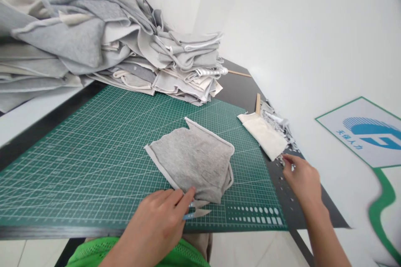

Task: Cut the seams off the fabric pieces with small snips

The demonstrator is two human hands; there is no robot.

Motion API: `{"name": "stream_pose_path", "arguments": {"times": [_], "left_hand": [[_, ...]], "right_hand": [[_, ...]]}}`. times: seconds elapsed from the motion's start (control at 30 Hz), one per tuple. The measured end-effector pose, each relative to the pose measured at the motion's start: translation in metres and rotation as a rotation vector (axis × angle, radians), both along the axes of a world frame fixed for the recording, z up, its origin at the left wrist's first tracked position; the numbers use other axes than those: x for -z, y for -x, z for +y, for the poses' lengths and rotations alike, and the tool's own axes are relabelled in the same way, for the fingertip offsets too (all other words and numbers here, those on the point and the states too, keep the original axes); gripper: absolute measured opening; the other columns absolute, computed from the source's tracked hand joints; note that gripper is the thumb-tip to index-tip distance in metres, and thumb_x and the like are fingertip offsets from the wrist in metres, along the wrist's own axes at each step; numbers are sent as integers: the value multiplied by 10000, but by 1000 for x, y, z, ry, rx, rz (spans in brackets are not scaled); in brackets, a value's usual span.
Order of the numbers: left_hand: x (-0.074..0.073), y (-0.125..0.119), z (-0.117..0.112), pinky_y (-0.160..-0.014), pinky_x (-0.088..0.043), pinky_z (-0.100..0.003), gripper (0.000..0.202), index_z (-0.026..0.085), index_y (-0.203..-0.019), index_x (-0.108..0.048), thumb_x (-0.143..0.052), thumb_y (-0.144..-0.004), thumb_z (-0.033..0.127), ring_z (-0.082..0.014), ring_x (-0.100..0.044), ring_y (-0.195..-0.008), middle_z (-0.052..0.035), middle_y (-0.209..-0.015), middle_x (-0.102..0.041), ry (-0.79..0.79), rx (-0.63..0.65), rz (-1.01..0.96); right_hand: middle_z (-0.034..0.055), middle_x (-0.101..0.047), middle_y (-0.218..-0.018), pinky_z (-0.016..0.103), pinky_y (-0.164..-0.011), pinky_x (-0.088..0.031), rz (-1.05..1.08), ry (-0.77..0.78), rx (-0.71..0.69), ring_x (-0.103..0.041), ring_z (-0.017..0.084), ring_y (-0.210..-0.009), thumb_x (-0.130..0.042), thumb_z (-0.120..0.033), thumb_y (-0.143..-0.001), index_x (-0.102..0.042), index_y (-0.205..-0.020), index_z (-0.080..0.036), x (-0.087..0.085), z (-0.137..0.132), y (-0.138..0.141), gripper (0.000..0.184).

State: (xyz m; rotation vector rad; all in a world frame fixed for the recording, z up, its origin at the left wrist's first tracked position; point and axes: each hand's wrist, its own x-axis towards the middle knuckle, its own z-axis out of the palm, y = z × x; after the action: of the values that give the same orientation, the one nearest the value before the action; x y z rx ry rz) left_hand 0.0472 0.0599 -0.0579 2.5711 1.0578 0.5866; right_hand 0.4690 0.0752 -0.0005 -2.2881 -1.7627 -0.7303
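A grey fabric piece [194, 160] with a pale hem lies flat on the green cutting mat [94, 150]. My left hand [159, 217] rests at its near edge with the fingers closed around small blue-handled snips [196, 213], whose blades point right. Off the mat's right edge, my right hand [302, 177] hovers over the dark table, its fingertips pinched at tiny fabric scraps [283, 159]. Beside it lies a cream fabric piece [266, 135].
A tall heap of grey and cream fabric pieces [94, 37] fills the back left of the table. Small clippings and a wooden stick [257, 103] lie near the right edge. A white wall with a blue and green sign [366, 131] rises at the right.
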Motion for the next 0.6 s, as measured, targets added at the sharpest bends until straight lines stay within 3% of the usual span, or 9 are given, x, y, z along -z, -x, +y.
{"name": "stream_pose_path", "arguments": {"times": [0.1, 0.23, 0.33, 0.4, 0.43, 0.6], "left_hand": [[1, -1, -1, -619, -573, -411, 615, 189, -1303, -472, -464, -714, 10, -221, -654, -740, -14, -881, -662, -7, -3, -4], [2, -1, -2, -612, -579, -420, 624, 185, -1298, -470, -457, -701, 4, -224, -655, -731, -13, -871, -662, -17, -11, -11], [0, -1, -1, -626, -582, -430, 634, 182, -1299, -466, -449, -693, -1, -226, -657, -738, -15, -878, -665, -29, -14, -8], [-1, -1, 0, -628, -582, -427, 633, 180, -1302, -463, -447, -695, 0, -225, -658, -741, -17, -885, -666, -30, -6, -7], [-2, -1, 0, -627, -581, -425, 631, 180, -1303, -462, -448, -698, 2, -224, -658, -742, -17, -887, -666, -27, -3, -5], [-3, 0, 0, -622, -576, -415, 621, 181, -1304, -469, -454, -707, 11, -220, -653, -735, -12, -873, -659, -18, 3, 16]], "right_hand": [[86, -760, -781, 346, -553, -440, 5, -24, 73, -664, 272, -584, -545, -217, -816, -713, -1070, -165, 4, 1, -12, 308], [77, -757, -713, 353, -561, -476, 91, -89, 87, -680, 270, -569, -565, -374, -884, -745, -1033, -182, 5, -1, 10, 302], [113, -757, -985, 368, -733, -545, 231, -109, -231, -721, 257, -796, -505, -287, -933, -706, -1113, -164, 3, -3, 49, 297], [107, -688, -1190, 386, -931, -511, 365, -70, -493, -666, 250, -1053, -529, -218, -923, -681, -1143, -185, 0, -3, 81, 270], [92, -673, -1207, 384, -976, -490, 431, -44, -569, -645, 236, -1088, -565, -196, -906, -681, -1132, -204, -1, -3, 96, 254], [60, -656, -1016, 323, -814, -534, 639, 113, -718, -639, 187, -932, -676, -187, -847, -708, -1024, -234, 3, 5, 142, 186]]}}
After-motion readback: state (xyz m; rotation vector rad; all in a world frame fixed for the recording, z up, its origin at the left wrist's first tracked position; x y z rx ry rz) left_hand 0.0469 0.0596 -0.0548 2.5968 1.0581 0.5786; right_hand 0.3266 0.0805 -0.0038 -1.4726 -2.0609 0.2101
